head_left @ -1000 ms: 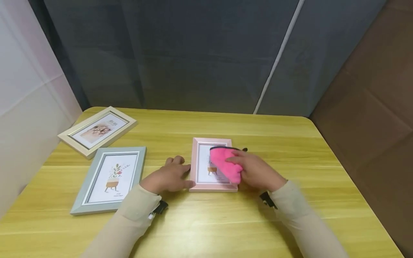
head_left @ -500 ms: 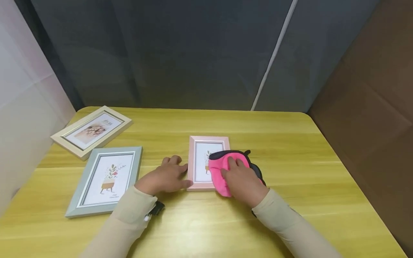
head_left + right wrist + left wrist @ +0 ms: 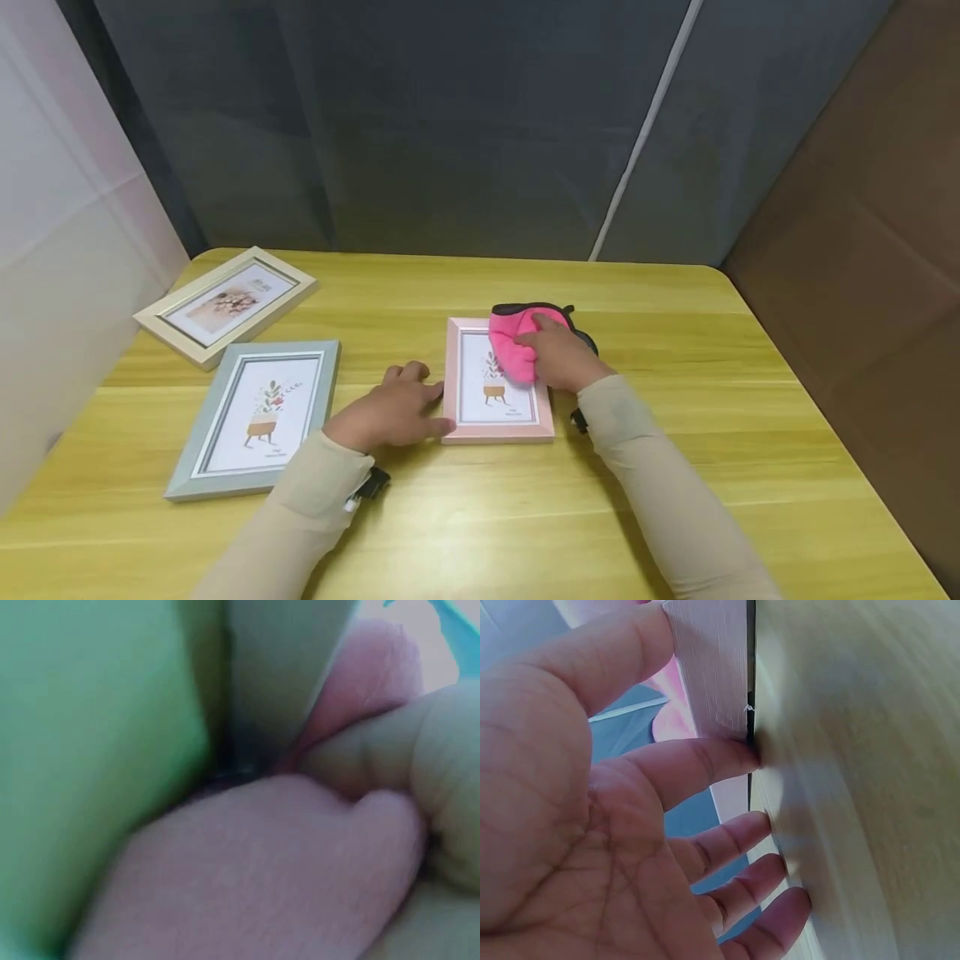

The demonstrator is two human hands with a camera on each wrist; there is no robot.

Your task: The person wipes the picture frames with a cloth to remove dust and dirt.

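Yellow wooden tabletop (image 3: pixel 675 467) bearing three flat picture frames: cream frame (image 3: pixel 225 305), grey frame (image 3: pixel 255 417), and pink frame (image 3: pixel 497 429) near the centre.

I see three frames on the table (image 3: pixel 675 467) — one (image 3: pixel 498 382) centre, one (image 3: pixel 255 417) to its left, one (image 3: pixel 227 304) far-left.

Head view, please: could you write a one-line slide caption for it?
Right hand presses a pink cloth on the pink frame; left hand steadies its edge.

Beige long sleeves (image 3: pixel 311 500), black wrist straps (image 3: pixel 372 482).
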